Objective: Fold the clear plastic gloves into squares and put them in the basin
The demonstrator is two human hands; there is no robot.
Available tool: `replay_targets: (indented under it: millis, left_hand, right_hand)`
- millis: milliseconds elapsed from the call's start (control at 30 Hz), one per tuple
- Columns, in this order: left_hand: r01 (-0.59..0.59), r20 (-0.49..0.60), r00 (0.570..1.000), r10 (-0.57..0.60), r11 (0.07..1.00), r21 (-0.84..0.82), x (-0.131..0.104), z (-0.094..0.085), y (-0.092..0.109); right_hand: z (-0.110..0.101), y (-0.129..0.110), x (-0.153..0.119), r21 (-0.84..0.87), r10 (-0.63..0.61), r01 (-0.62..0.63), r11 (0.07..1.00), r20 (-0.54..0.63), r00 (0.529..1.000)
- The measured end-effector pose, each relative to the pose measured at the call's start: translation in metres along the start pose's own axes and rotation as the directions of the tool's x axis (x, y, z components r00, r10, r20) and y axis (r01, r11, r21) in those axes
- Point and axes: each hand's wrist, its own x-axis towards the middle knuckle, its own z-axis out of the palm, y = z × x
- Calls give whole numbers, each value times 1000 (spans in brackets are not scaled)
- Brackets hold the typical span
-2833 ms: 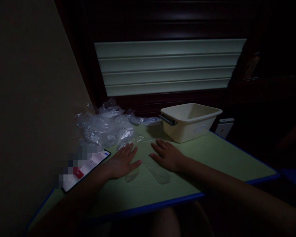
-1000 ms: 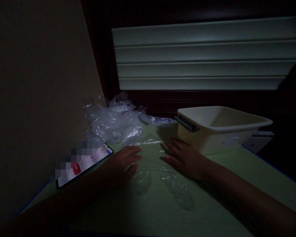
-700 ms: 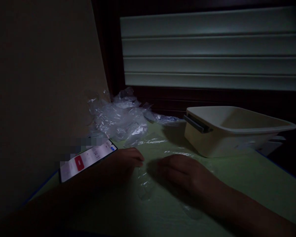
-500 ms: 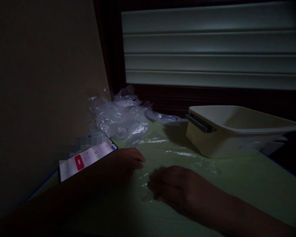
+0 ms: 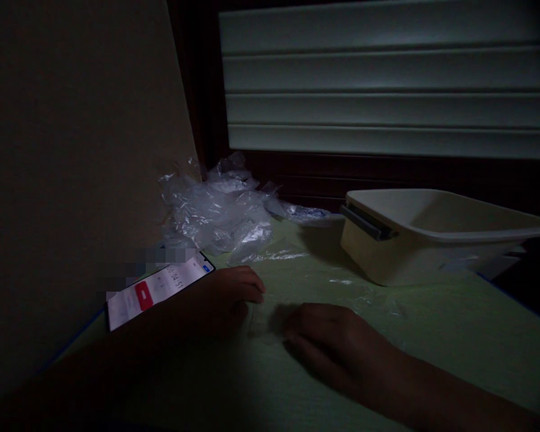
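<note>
In dim light, my left hand [image 5: 236,291] rests low over the green tabletop, its fingers pinched together on a thin clear plastic bag [image 5: 261,329]. The bag is faint and shows only in the gap between my hands. On the other side of that gap, my right hand [image 5: 337,339] has its fingers curled together at the bag's other end; its fingertips are dark and slightly blurred. Farther back lies a heap of crumpled clear plastic bags [image 5: 216,210]. More flat clear plastic [image 5: 378,303] lies beyond my right hand.
A phone [image 5: 159,291] with a running timer lies beside my left forearm. At the back right stands a cream plastic tub [image 5: 387,258] with a grey handle clip. The green table [image 5: 468,348] meets a wall on the left and a slatted panel [image 5: 378,78] behind.
My right hand has shifted slightly right, and its fingers have changed pose. The plastic between my hands shows less shine and looks smaller. My left hand is almost still.
</note>
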Motion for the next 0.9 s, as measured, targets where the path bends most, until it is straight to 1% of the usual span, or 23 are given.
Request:
replay_targets:
  millis: [33, 100, 167, 267, 400, 500, 600, 700, 800, 900]
  left_hand:
    - [9, 14, 1000, -9, 1000, -10, 0, -1, 1]
    - [48, 57, 997, -47, 999, -12, 1, -4, 4]
    - [78, 86, 993, -77, 997, -8, 2, -5, 7]
    - [117, 86, 990, -116, 993, -9, 4, -5, 11]
    - [164, 44, 986, -163, 986, -24, 6, 1, 11]
    - [168, -3, 986, -169, 984, -51, 7, 5, 9]
    - [167, -28, 985, -169, 983, -81, 8, 9, 8]
    - [172, -56, 983, -176, 983, -59, 9, 11, 7]
    - [184, -71, 980, -185, 983, -11, 9, 12, 7]
    - [204, -77, 977, -198, 976, 77, 12, 13, 9]
  right_hand:
    - [0, 0, 0, 88, 55, -53, 995, -24, 998]
    - [0, 2, 2, 210, 157, -138, 968, -77, 985]
    - [2, 4, 3, 279, 246, -207, 938, -112, 963]
    - [4, 7, 4, 381, 365, -297, 876, -118, 924]
    - [7, 12, 6, 521, 456, -335, 785, -120, 882]
    - [8, 16, 5, 567, 485, -333, 753, -137, 864]
    - [6, 18, 3, 588, 495, -315, 745, -171, 852]
    - [0, 19, 0, 518, 497, -347, 782, -181, 849]
    - [-7, 19, -1, 397, 475, -405, 824, -91, 875]
    - [-12, 16, 0, 321, 451, -422, 848, -18, 892]
